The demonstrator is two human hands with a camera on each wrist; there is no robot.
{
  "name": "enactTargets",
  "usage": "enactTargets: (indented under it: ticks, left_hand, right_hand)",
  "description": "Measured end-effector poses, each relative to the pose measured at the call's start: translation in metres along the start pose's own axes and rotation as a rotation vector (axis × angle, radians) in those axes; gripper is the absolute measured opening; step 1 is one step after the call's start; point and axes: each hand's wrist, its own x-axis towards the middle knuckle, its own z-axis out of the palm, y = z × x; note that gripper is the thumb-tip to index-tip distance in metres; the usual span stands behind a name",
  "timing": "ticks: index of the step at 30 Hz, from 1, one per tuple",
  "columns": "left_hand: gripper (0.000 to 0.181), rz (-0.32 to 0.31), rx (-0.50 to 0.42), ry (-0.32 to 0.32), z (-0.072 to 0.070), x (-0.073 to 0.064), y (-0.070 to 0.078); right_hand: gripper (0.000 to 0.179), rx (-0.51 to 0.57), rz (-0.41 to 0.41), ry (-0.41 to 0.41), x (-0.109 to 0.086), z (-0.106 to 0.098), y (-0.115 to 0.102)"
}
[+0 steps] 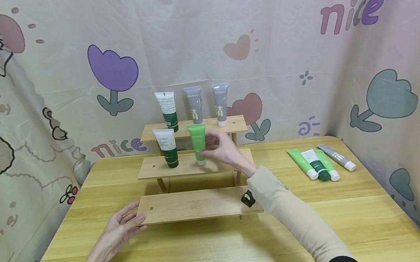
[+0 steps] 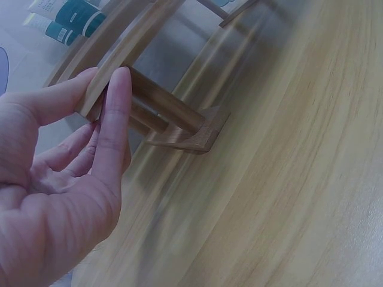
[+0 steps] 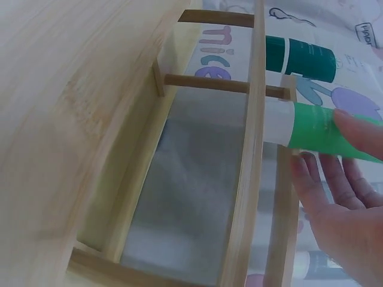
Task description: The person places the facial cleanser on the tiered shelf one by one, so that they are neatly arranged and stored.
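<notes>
A wooden three-tier stand [image 1: 197,204] is on the table. My left hand [image 1: 120,227] pinches the left end of its lowest tier between thumb and fingers, as the left wrist view shows. On the middle tier a light green squeeze tube [image 1: 198,138] stands upright on its white cap. Thumb and fingers of my right hand [image 1: 224,148] hold it from the right side. To its left stands a white and dark green tube [image 1: 167,144]. The top tier bears another white and dark green tube [image 1: 167,110] and two grey tubes [image 1: 195,106].
Several more tubes lie side by side on the table's right part, among them a light green tube [image 1: 303,164] and a grey tube [image 1: 336,156]. A patterned curtain [image 1: 285,59] hangs behind the wooden table [image 1: 197,261] and along both sides.
</notes>
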Motion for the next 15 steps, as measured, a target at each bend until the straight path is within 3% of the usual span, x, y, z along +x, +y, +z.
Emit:
enactTargets:
  ticks: [7, 15]
  left_hand:
    - [0.074, -0.007, -0.005, -0.001, 0.000, 0.000, 0.000]
    - [0.075, -0.013, 0.001, 0.010, 0.000, 0.000, 0.000]
  right_hand:
    - [0.048, -0.014, -0.081, 0.000, -0.016, -0.024, 0.010]
    - [0.040, 0.019, -0.151, 0.067, -0.046, -0.066, 0.031]
